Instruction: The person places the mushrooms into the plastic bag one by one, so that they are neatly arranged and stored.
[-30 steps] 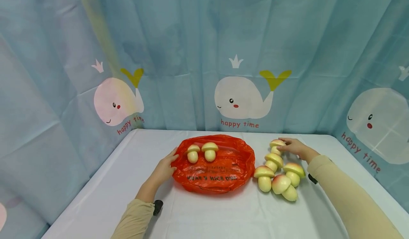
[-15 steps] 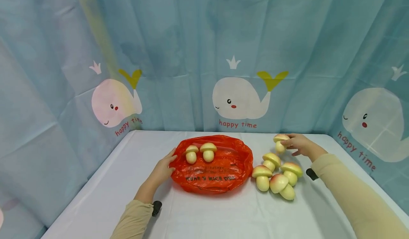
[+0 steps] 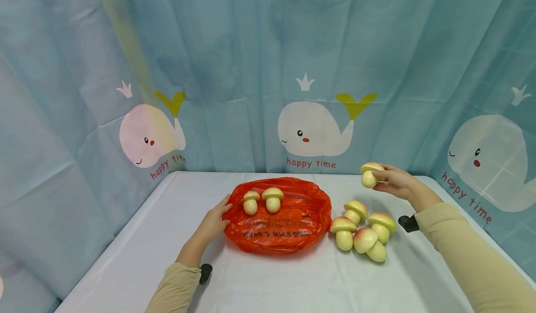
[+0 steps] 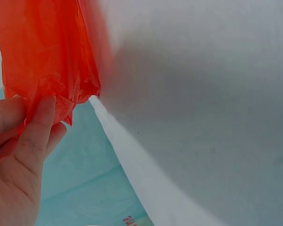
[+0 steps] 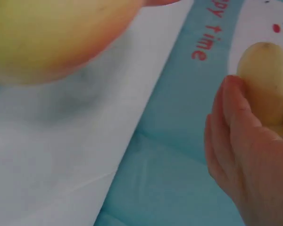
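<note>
My right hand (image 3: pixel 398 183) holds a toy mushroom (image 3: pixel 369 179) by its side, raised above the back right of the table; in the right wrist view its pale stem (image 5: pixel 264 77) shows against the fingers. My left hand (image 3: pixel 211 222) is at the left rim of a red plastic bag (image 3: pixel 272 245), and the left wrist view shows thumb and fingers pinching the bag's edge (image 4: pixel 52 89). The bag lies spread with its mouth wide. Two mushrooms (image 3: pixel 273 200) stand side by side in its back left part.
Right of the bag several more mushrooms (image 3: pixel 344 234) sit in a cluster on the white table (image 3: pixel 276 285), the nearest one (image 3: pixel 370 244) tipped over. A blue curtain (image 3: pixel 234 117) with printed whales hangs behind the table's back edge.
My right hand has lifted the rearmost mushroom off the table, up and away from the cluster. The left hand has stayed at the bag's rim.
</note>
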### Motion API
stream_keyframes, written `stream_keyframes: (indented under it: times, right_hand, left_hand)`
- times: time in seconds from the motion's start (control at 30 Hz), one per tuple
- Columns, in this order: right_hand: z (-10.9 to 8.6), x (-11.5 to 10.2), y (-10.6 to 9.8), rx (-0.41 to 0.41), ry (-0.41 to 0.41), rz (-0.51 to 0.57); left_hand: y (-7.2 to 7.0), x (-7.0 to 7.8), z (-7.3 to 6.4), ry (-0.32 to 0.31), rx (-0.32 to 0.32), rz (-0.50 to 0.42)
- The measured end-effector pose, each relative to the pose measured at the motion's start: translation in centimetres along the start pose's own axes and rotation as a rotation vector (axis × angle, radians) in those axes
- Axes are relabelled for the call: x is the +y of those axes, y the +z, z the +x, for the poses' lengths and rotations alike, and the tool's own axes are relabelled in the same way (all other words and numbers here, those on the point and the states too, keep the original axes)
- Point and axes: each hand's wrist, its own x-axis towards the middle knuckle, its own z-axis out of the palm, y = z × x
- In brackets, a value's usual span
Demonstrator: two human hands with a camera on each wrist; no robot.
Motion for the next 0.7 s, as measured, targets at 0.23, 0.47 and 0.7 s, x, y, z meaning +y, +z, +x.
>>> stream_keyframes:
  times: [0.23,0.47,0.7]
  right_hand:
    - [-0.5,-1.0,0.3,-0.027,0.006,0.137]
    - [-0.8,-1.9,1.3,-0.057,0.056,0.225]
    - [-1.0,-2.8,3.6,-0.110,0.103,0.241]
  left_hand:
    - [0.1,0.0,0.1,-0.003,0.002,0.002]
    - [0.2,0.2,0.0,-0.001,0.003,-0.016]
    - [0.1,0.1,-0.1,0.007,0.010,-0.007]
